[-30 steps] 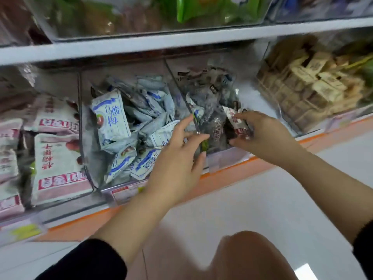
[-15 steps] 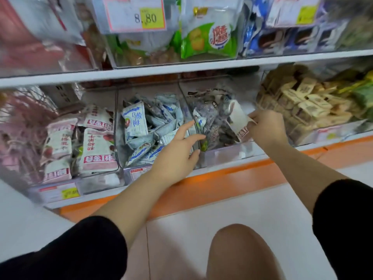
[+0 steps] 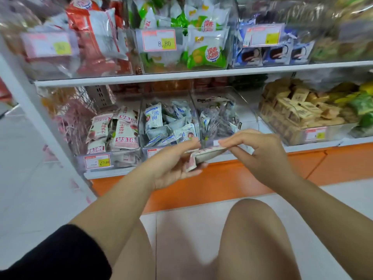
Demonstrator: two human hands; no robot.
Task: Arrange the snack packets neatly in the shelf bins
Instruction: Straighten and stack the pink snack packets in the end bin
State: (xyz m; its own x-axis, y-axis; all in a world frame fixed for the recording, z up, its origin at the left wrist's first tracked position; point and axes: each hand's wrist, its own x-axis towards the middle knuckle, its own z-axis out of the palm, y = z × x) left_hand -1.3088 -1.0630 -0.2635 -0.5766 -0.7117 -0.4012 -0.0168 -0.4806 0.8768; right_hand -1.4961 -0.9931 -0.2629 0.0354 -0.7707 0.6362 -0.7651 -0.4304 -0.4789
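In the middle of the frame, just in front of the lower shelf, both hands hold one small red-and-white packet between them. The left hand curls its fingers round the packet's left end; the right hand pinches the right end between thumb and forefinger. Behind them, bins hold red-and-white packets at centre left, blue-and-white packets in the middle and dark packets beside those.

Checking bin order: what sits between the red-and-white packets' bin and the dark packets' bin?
The bin of blue-and-white packets, in the head view.
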